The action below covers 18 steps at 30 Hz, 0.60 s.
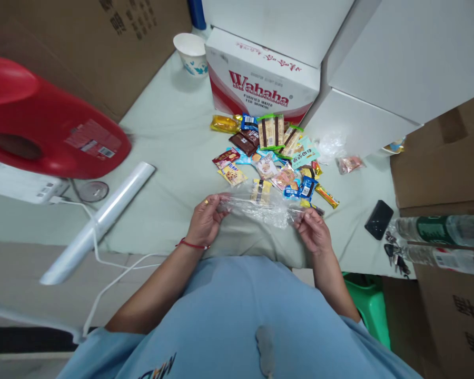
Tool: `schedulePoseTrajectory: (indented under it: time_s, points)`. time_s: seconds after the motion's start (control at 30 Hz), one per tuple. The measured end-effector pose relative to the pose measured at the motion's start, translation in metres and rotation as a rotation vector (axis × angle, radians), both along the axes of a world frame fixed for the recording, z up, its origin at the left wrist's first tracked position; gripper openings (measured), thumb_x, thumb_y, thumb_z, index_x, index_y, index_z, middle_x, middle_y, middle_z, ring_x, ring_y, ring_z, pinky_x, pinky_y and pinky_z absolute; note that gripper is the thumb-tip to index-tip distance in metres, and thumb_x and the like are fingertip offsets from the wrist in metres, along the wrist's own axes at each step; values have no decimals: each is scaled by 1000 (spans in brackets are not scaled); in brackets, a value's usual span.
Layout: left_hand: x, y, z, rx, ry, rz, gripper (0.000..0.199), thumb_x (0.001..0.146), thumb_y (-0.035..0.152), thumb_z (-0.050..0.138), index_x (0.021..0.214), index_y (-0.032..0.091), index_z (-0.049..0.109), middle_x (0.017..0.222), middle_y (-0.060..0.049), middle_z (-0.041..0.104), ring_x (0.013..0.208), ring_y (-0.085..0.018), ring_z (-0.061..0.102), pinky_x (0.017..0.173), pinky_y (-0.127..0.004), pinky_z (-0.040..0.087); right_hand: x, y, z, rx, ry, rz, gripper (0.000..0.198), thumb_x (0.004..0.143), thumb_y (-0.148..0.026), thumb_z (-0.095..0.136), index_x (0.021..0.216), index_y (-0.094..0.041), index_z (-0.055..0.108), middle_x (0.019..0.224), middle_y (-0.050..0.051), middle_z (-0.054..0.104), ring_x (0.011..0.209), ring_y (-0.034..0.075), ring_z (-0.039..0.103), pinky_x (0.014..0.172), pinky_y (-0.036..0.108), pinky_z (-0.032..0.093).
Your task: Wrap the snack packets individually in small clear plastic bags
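Observation:
A clear plastic bag (260,210) is stretched between my two hands above the near edge of the cloth-covered table. My left hand (206,221) pinches its left end, and my right hand (313,231) pinches the right end. Just beyond the bag lies a heap of wrapped snacks. In it are a green-edged wafer packet (271,131), a brown packet (243,143), a yellow packet (232,174) and a mint-green packet (305,152). Through the film shows a small yellow packet (260,190) with a dark band.
Behind the heap stands a Wahaha carton (260,79) beside a paper cup (191,55). To the left are a red jug (55,121) and a plastic-film roll (98,223). On the right lie a black phone-like object (379,219), keys (397,258) and a bottle (442,230).

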State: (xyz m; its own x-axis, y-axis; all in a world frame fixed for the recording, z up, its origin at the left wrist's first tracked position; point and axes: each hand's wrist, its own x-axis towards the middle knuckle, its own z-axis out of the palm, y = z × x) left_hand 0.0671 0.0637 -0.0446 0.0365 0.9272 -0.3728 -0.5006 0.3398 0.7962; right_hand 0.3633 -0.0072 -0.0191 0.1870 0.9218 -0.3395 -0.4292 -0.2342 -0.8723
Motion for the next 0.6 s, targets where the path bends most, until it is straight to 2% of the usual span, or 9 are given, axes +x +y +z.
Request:
schedulePoseTrajectory:
  time_s: [0.17,0.3,0.4,0.47,0.53,0.6]
  points:
    - [-6,-2,0,19,-21,-36,36,76,52,88,86,20,77,123,-8,75,101,-17,69,80,-28,61,22,-4,-10,-19,-166,-12,34,73,-46,89,79,-23,65,75,-2,57,66,13,47,60,27,41]
    - [-1,-7,-2,56,7,-54,39,78,55,84,93,19,82,119,-12,78,104,-22,72,91,-35,60,35,1,-17,-68,-440,-51,34,70,-46,88,86,-22,69,72,-3,59,62,12,49,58,27,42]
    - [2,-12,3,188,153,-11,46,87,65,70,94,21,85,115,-12,80,116,-28,70,106,-42,54,33,5,-12,-76,-637,-225,37,72,-46,85,93,-22,67,71,-5,59,57,11,46,52,24,39]
    - [0,-18,12,337,350,-39,43,94,61,63,99,25,85,117,-10,80,121,-28,69,113,-45,49,24,5,-3,-67,-652,-267,34,79,-51,80,91,-22,65,64,-7,54,50,10,40,46,23,33]
    - [-4,-24,23,495,557,-130,33,96,53,63,107,29,84,121,-7,80,121,-27,70,115,-46,47,10,5,8,-93,-558,-145,42,86,-63,72,86,-22,65,59,-5,53,44,9,35,40,23,26]
    - [-6,-31,33,641,700,-236,23,93,44,69,107,34,83,122,-6,80,118,-27,72,117,-50,45,-5,7,19,-165,-395,50,60,86,-80,61,81,-20,68,59,-2,56,41,8,35,36,24,21]
